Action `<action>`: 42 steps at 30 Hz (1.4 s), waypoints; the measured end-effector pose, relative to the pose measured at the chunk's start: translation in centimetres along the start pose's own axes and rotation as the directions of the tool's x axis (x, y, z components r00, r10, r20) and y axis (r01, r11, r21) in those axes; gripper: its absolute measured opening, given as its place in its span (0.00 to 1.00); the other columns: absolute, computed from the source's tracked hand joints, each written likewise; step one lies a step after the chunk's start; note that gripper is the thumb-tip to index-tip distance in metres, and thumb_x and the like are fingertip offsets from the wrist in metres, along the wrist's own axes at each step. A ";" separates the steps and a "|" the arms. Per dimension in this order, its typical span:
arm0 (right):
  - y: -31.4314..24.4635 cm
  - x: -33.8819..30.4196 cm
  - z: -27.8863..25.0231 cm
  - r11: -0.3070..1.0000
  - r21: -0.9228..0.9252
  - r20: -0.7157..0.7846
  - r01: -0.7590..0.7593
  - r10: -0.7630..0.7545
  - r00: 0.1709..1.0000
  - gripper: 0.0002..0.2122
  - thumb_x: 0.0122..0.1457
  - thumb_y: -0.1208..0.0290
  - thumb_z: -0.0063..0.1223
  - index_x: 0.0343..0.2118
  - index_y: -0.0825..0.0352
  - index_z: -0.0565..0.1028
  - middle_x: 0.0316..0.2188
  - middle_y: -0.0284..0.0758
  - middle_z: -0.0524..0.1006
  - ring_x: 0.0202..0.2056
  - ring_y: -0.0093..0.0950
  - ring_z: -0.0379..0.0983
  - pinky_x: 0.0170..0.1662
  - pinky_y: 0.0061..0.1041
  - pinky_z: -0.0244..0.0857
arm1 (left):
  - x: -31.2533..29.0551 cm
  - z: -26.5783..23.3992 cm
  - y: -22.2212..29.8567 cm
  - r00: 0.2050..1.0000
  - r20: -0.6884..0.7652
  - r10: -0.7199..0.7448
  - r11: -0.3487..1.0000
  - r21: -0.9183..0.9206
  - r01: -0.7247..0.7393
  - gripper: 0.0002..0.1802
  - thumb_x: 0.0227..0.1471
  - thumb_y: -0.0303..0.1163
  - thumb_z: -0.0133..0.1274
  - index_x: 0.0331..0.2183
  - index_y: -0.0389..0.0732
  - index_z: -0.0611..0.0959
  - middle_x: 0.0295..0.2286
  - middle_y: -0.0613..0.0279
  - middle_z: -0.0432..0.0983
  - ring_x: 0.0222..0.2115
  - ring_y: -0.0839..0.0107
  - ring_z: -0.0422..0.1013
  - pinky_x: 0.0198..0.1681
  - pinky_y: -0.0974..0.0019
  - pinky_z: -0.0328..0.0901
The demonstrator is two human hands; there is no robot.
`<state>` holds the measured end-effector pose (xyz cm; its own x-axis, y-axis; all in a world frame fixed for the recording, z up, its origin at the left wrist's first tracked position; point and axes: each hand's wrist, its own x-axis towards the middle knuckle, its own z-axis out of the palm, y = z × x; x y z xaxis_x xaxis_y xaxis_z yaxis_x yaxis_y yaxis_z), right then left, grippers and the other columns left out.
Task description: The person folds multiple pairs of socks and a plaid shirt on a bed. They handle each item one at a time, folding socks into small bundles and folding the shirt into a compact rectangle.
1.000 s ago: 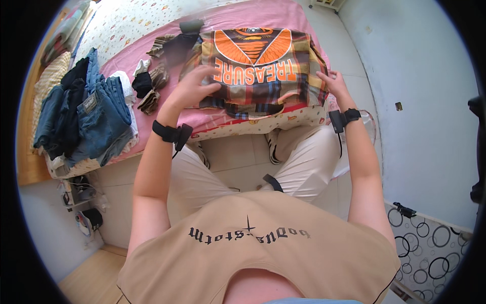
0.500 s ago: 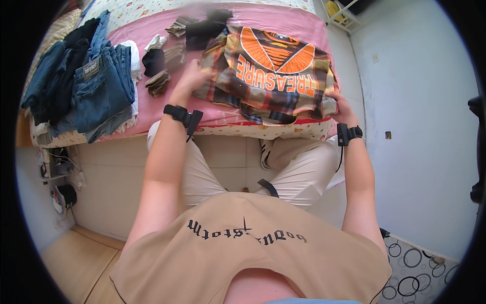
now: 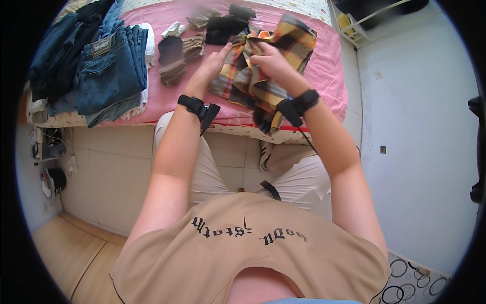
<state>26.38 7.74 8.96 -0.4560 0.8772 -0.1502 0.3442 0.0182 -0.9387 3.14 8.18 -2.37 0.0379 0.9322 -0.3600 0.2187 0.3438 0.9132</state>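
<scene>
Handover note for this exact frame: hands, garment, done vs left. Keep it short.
Left hand: open, flat against the plaid shirt's left edge.
Right hand: fingers closed on a bunched fold at the shirt's middle.
Shirt: crumpled on the pink bedspread, lower end hanging over the bed edge.
Nearby: folded jeans stacked at left, rolled socks beside the left hand.
Done: jeans stacked.
Left: shirt not yet a flat fold.
</scene>
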 end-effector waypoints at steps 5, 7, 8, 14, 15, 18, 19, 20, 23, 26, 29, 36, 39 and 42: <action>1.5 1.0 5.6 0.995 -0.031 0.211 -0.096 0.100 0.972 0.31 0.62 0.75 0.60 0.70 0.71 0.67 0.44 0.34 0.81 0.39 0.19 0.76 0.43 0.24 0.73 | -1.0 0.8 0.5 0.996 -0.037 0.080 0.982 -0.168 -0.085 0.58 0.62 0.75 0.50 0.58 0.21 0.79 0.52 0.30 0.81 0.60 0.49 0.74 0.63 0.55 0.66; 1.1 0.5 6.1 0.995 -0.017 0.243 -0.102 0.103 0.964 0.32 0.63 0.76 0.60 0.71 0.70 0.65 0.46 0.32 0.80 0.38 0.17 0.75 0.42 0.24 0.73 | -1.0 1.5 0.3 0.972 -0.183 0.150 0.969 -0.167 -0.181 0.56 0.61 0.72 0.55 0.59 0.21 0.77 0.52 0.30 0.81 0.60 0.49 0.75 0.63 0.55 0.67; 0.7 0.2 6.2 0.998 -0.001 0.237 -0.067 0.065 0.969 0.32 0.62 0.77 0.61 0.71 0.70 0.65 0.47 0.32 0.80 0.39 0.17 0.75 0.43 0.23 0.73 | -0.8 1.5 0.3 0.955 -0.281 0.094 0.994 -0.021 -0.104 0.50 0.60 0.64 0.62 0.62 0.26 0.76 0.54 0.33 0.81 0.58 0.50 0.77 0.62 0.55 0.69; 0.0 -2.0 4.7 0.999 0.028 0.345 0.016 -0.025 0.938 0.32 0.65 0.76 0.65 0.71 0.68 0.67 0.52 0.36 0.82 0.46 0.22 0.79 0.53 0.25 0.74 | 0.3 0.7 -0.1 0.975 -0.179 0.134 0.988 0.101 -0.117 0.24 0.64 0.50 0.60 0.50 0.40 0.87 0.42 0.45 0.87 0.45 0.49 0.83 0.49 0.50 0.74; 0.3 -2.3 3.9 0.999 0.035 0.370 0.027 -0.038 0.928 0.31 0.65 0.75 0.66 0.71 0.67 0.67 0.53 0.37 0.82 0.48 0.23 0.80 0.55 0.26 0.74 | 0.1 0.6 0.0 0.943 -0.264 0.204 0.975 0.138 -0.173 0.22 0.65 0.49 0.59 0.48 0.40 0.87 0.40 0.45 0.87 0.43 0.48 0.84 0.48 0.50 0.74; 1.7 -2.8 0.5 0.993 -0.027 0.110 0.117 -0.113 0.987 0.23 0.65 0.74 0.67 0.63 0.67 0.77 0.51 0.39 0.84 0.49 0.25 0.81 0.55 0.27 0.75 | -0.8 0.6 0.6 0.833 -0.457 0.311 0.949 0.187 -0.252 0.21 0.67 0.47 0.57 0.45 0.38 0.87 0.40 0.43 0.87 0.44 0.43 0.82 0.48 0.49 0.74; 2.4 -3.4 -1.3 0.945 -0.289 -0.096 0.151 -0.185 0.978 0.24 0.63 0.69 0.71 0.61 0.68 0.77 0.50 0.38 0.83 0.51 0.27 0.80 0.56 0.30 0.74 | -1.1 0.7 0.8 0.839 -0.454 0.301 0.952 0.193 -0.237 0.22 0.66 0.49 0.58 0.46 0.38 0.86 0.41 0.43 0.87 0.45 0.43 0.82 0.48 0.49 0.74; 3.2 -3.9 -2.9 0.917 -0.385 -0.246 0.106 -0.213 0.946 0.28 0.60 0.66 0.74 0.60 0.69 0.76 0.52 0.39 0.81 0.53 0.29 0.78 0.58 0.31 0.73 | -1.4 0.8 1.2 0.844 -0.451 0.291 0.954 0.200 -0.223 0.24 0.66 0.50 0.58 0.48 0.38 0.85 0.42 0.43 0.87 0.46 0.44 0.82 0.49 0.49 0.74; 7.4 -5.3 -4.9 0.793 -0.606 -0.470 -0.065 -0.290 0.834 0.39 0.54 0.59 0.80 0.63 0.72 0.70 0.56 0.44 0.77 0.56 0.34 0.76 0.60 0.33 0.71 | -1.9 1.4 1.8 0.932 -0.329 0.149 0.967 0.245 -0.068 0.41 0.58 0.57 0.66 0.56 0.30 0.78 0.46 0.39 0.85 0.49 0.47 0.82 0.52 0.51 0.73; 11.4 -6.0 -6.0 0.897 -0.408 -0.593 -0.169 -0.119 0.797 0.48 0.52 0.56 0.82 0.67 0.76 0.62 0.60 0.49 0.74 0.59 0.39 0.74 0.62 0.34 0.70 | -1.9 1.5 1.5 0.994 -0.107 0.000 0.983 0.181 0.020 0.53 0.49 0.49 0.76 0.61 0.23 0.69 0.46 0.37 0.85 0.46 0.58 0.84 0.49 0.60 0.76; 13.6 -6.3 -7.3 0.967 -0.144 -0.605 -0.212 0.083 0.792 0.52 0.52 0.55 0.82 0.69 0.78 0.56 0.62 0.53 0.72 0.62 0.42 0.73 0.64 0.35 0.69 | -1.2 2.1 0.6 0.990 -0.080 0.119 0.974 0.204 -0.101 0.51 0.50 0.45 0.76 0.61 0.23 0.68 0.44 0.40 0.85 0.43 0.63 0.84 0.46 0.63 0.76; 12.4 -8.7 -8.8 0.959 -0.182 -0.461 -0.215 0.110 0.880 0.47 0.52 0.56 0.80 0.69 0.71 0.63 0.63 0.53 0.72 0.60 0.42 0.74 0.63 0.35 0.70 | -0.5 3.3 -0.9 0.895 -0.232 0.380 0.914 0.246 -0.324 0.39 0.59 0.44 0.68 0.62 0.32 0.74 0.50 0.36 0.82 0.53 0.50 0.80 0.57 0.54 0.73; 11.1 -9.2 -8.7 0.834 -0.519 -0.440 -0.188 -0.072 0.895 0.41 0.53 0.59 0.78 0.67 0.67 0.68 0.62 0.51 0.73 0.60 0.44 0.74 0.64 0.37 0.69 | -2.6 2.9 0.6 0.896 -0.185 0.405 0.825 0.496 -0.270 0.47 0.52 0.58 0.72 0.64 0.40 0.77 0.59 0.34 0.75 0.58 0.45 0.76 0.61 0.52 0.72; 9.7 -7.2 -9.9 0.756 -0.654 -0.334 0.019 -0.311 0.890 0.38 0.53 0.62 0.74 0.66 0.66 0.70 0.62 0.50 0.74 0.62 0.45 0.73 0.65 0.37 0.68 | -5.1 3.8 2.9 0.911 -0.203 0.359 0.833 0.509 -0.214 0.62 0.39 0.69 0.75 0.68 0.45 0.75 0.68 0.33 0.63 0.64 0.42 0.69 0.65 0.51 0.69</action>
<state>41.13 6.42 4.03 -0.2387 0.9352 0.2616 0.7884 0.3439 -0.5101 7.29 3.97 1.40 -0.0850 0.9957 0.0381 0.6709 0.0289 0.7410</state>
